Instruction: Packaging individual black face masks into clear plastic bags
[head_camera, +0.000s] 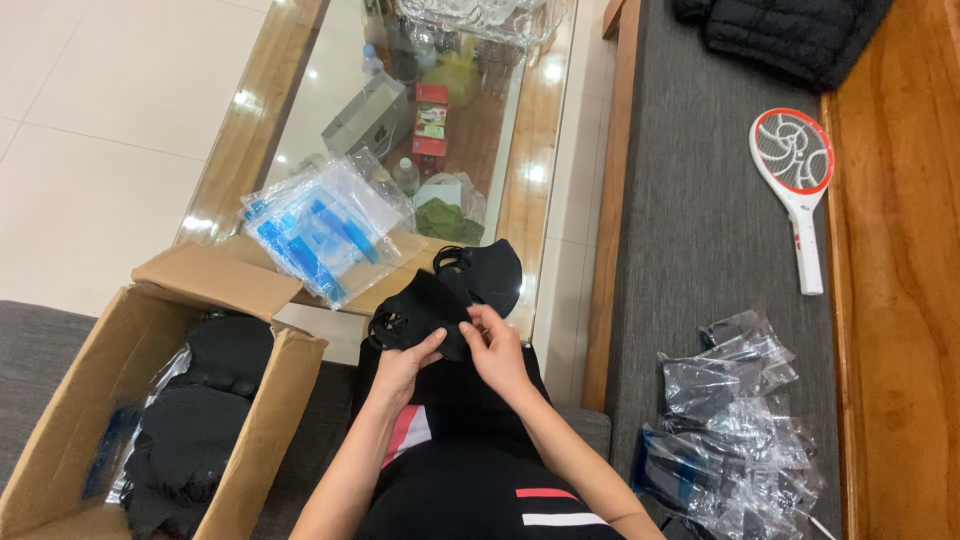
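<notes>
Black soft fabric face mask (420, 312) sits pinched between both hands above the person's lap: the left hand (408, 362) grips its lower edge from beneath, the right hand (497, 350) nips its right side with fingertips. A second black mask (487, 270) lies just behind it, on the near edge of a glass-topped wooden coffee table (528, 150). Beside that, on a flat piece of brown cardboard (395, 272), rests a stack of clear zip bags with blue strips (320, 225). Under the glass show a small red and green carton (431, 118), a grey box (368, 118) and a green cloth (445, 218). Left of the lap, an open brown cardboard box (120, 370) holds many more black masks (200, 420). To the right, a grey cushioned bench seat (700, 220) with a polished wooden frame carries a heap of crinkled clear plastic sleeves (735, 420), a white and red racket-shaped bug swatter (795, 175), and a dark quilted jacket (790, 30). Pale glossy floor tiles (100, 120) spread beyond the table.
</notes>
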